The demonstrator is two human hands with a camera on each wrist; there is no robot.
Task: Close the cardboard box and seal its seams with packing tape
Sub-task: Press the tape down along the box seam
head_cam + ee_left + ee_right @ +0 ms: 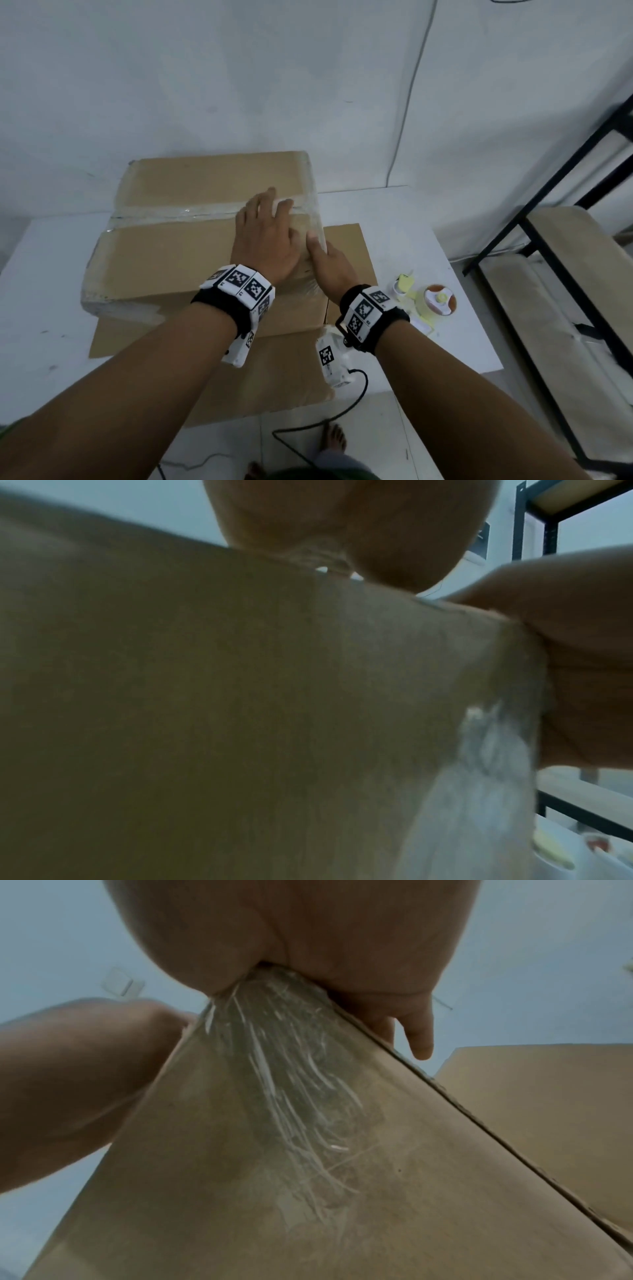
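The cardboard box [164, 246] stands on the white table with its top flaps down. Clear packing tape [178, 214] runs along the centre seam, and more crinkled tape [291, 1096] wraps the right edge. My left hand [274, 219] lies flat on the box top near its right end, fingers spread over the seam. My right hand [320, 246] straddles the right top edge, thumb on top and fingers down the side, pressing the tape there. In the left wrist view the box top [205, 696] fills the frame, with the right hand [582, 656] at its edge.
A flat cardboard sheet [281, 370] lies under the box and overhangs the table's [428, 240] front edge. A yellow and orange tape dispenser [438, 299] sits on the table to the right. A black metal rack [548, 274] stands further right. A black cable [342, 411] trails on the floor.
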